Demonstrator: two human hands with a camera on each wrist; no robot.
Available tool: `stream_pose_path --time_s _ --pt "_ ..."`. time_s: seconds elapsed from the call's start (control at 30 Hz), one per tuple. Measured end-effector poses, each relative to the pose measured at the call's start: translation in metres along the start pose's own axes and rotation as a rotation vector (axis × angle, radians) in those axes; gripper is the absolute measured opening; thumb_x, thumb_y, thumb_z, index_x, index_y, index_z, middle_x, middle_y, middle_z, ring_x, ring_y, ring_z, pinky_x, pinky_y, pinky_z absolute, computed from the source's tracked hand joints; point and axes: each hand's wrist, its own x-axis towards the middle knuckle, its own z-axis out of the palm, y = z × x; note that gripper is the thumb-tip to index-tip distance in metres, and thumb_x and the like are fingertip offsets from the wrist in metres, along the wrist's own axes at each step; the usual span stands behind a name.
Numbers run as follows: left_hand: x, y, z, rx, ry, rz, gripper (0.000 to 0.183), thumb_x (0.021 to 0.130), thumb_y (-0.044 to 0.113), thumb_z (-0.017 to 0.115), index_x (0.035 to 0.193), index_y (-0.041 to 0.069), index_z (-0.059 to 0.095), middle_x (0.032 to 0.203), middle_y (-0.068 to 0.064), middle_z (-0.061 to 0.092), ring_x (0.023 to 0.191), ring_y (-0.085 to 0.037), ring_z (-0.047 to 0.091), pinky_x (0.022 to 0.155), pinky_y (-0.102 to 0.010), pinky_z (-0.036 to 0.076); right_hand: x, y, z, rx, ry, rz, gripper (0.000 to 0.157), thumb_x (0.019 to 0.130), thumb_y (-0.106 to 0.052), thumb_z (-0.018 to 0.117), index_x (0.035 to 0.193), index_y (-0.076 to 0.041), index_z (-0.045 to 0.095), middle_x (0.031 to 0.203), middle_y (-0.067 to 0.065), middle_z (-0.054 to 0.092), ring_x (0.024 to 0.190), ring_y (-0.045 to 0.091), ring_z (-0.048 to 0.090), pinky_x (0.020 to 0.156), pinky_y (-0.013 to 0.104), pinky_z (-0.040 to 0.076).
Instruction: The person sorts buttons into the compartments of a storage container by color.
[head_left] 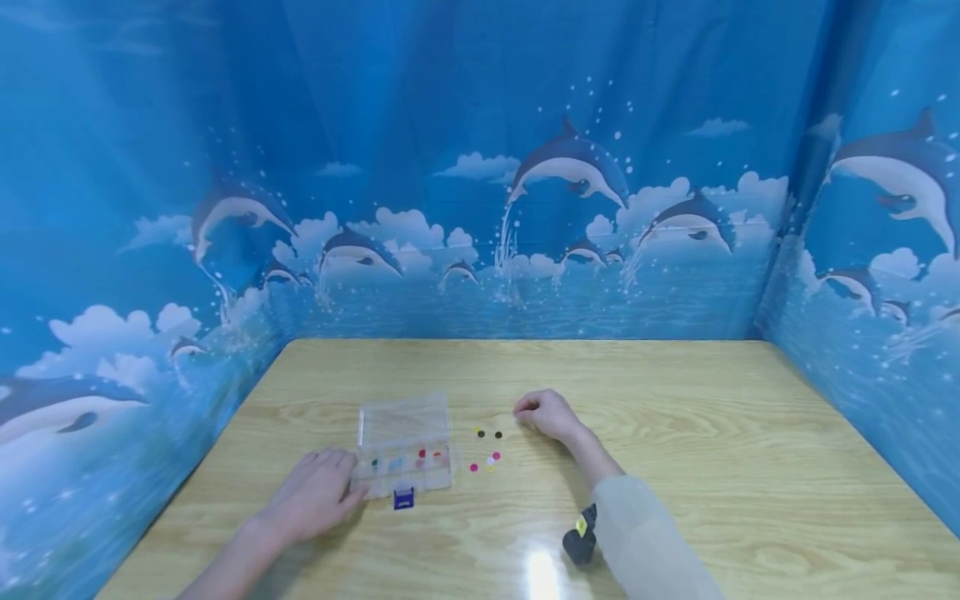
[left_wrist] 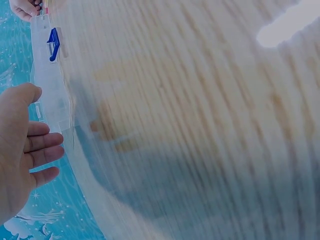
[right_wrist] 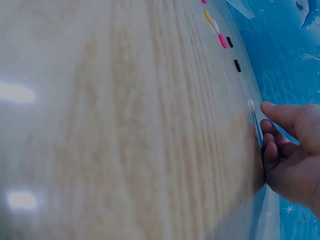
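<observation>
A clear plastic compartment box (head_left: 405,471) lies with its lid (head_left: 405,423) raised at the back and a blue latch (head_left: 403,498) in front. Small red, green and pale pieces lie in its compartments. My left hand (head_left: 318,493) rests at the box's left end, fingers relaxed and thumb near the front corner. To the right, my right hand (head_left: 551,414) is low over the table, fingers loosely bent. A small white disc (right_wrist: 251,105) lies just beyond its thumb tip. Black button-like discs (head_left: 498,435) and pink ones (head_left: 474,467) are scattered between box and right hand, with yellow and white ones.
A black device with a yellow mark (head_left: 580,540) is by the right sleeve (head_left: 648,533). The wood-grain table (head_left: 750,467) is bounded at the back and sides by a blue dolphin-print curtain (head_left: 420,125).
</observation>
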Motion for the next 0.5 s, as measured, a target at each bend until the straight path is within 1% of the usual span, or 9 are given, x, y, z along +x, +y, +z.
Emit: stream_pose_path --time_s 0.27,0.4,0.5 --pt "0.0003 -0.0003 0.0012 -0.018 -0.006 -0.005 0.039 0.085 0.033 0.062 0.103 -0.002 0.058 0.101 -0.016 0.061 0.099 -0.033 0.056 0.088 -0.053 0.042 0.0008 0.0014 0.0006 -0.022 0.008 -0.001 0.008 0.083 -0.008 0.068 0.090 -0.007 0.069 0.090 0.003 0.064 0.086 0.019 0.058 0.080 0.038 0.048" --pt "-0.0004 -0.0004 0.0004 -0.013 -0.002 -0.003 0.036 0.085 0.032 0.063 0.100 0.000 0.058 0.098 -0.014 0.062 0.096 -0.031 0.057 0.087 -0.051 0.043 0.0012 0.0012 0.0043 -0.058 0.023 -0.035 0.006 0.081 -0.008 0.068 0.087 -0.006 0.069 0.086 0.002 0.064 0.084 0.019 0.058 0.080 0.038 0.048" --pt "-0.0002 0.0003 -0.0009 -0.007 0.006 0.002 0.033 0.085 0.031 0.064 0.098 0.001 0.058 0.095 -0.012 0.061 0.093 -0.029 0.057 0.085 -0.048 0.045 0.0013 0.0001 0.0052 -0.080 0.034 -0.051 0.005 0.081 -0.007 0.068 0.086 -0.005 0.068 0.082 0.002 0.063 0.081 0.018 0.057 0.078 0.037 0.048"
